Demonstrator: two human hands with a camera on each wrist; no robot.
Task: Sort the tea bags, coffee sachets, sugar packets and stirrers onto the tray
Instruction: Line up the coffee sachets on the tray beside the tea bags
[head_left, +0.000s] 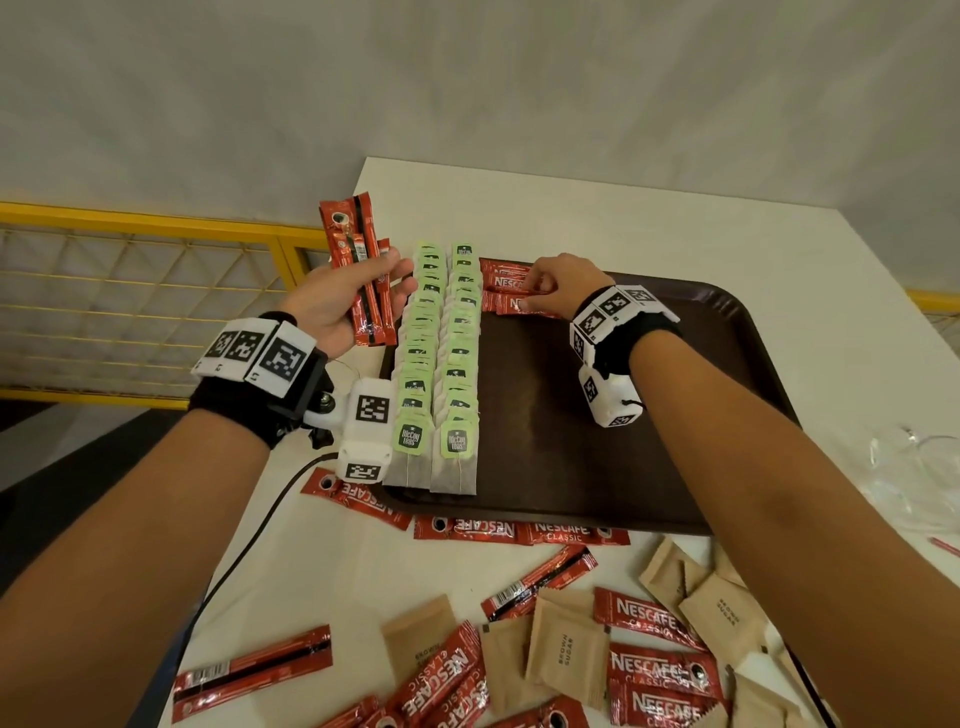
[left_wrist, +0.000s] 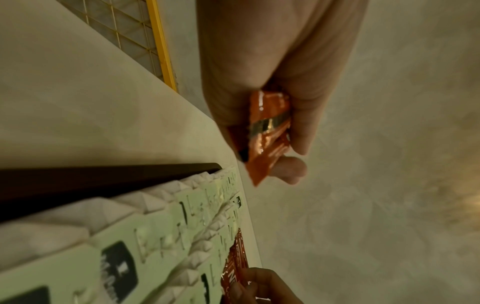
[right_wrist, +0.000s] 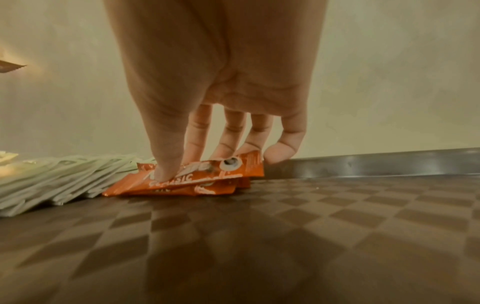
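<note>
My left hand (head_left: 363, 299) hovers off the tray's left edge and grips a small bundle of red coffee sachets (head_left: 358, 260), seen close in the left wrist view as the bundle (left_wrist: 270, 133). My right hand (head_left: 535, 291) is at the far end of the dark brown tray (head_left: 597, 441). Its thumb and fingers pinch the top coffee sachet (right_wrist: 202, 174) of a short stack (head_left: 501, 283) lying on the tray (right_wrist: 259, 236). Two long rows of green-tagged tea bags (head_left: 436, 364) fill the tray's left side, right beside that stack. No stirrers show.
Loose coffee sachets (head_left: 519, 530) and brown sugar packets (head_left: 566, 654) lie scattered on the white table in front of the tray. Clear plastic wrap (head_left: 909, 467) sits to the right. A black cable (head_left: 249, 540) trails off the left edge, past a yellow railing (head_left: 130, 223).
</note>
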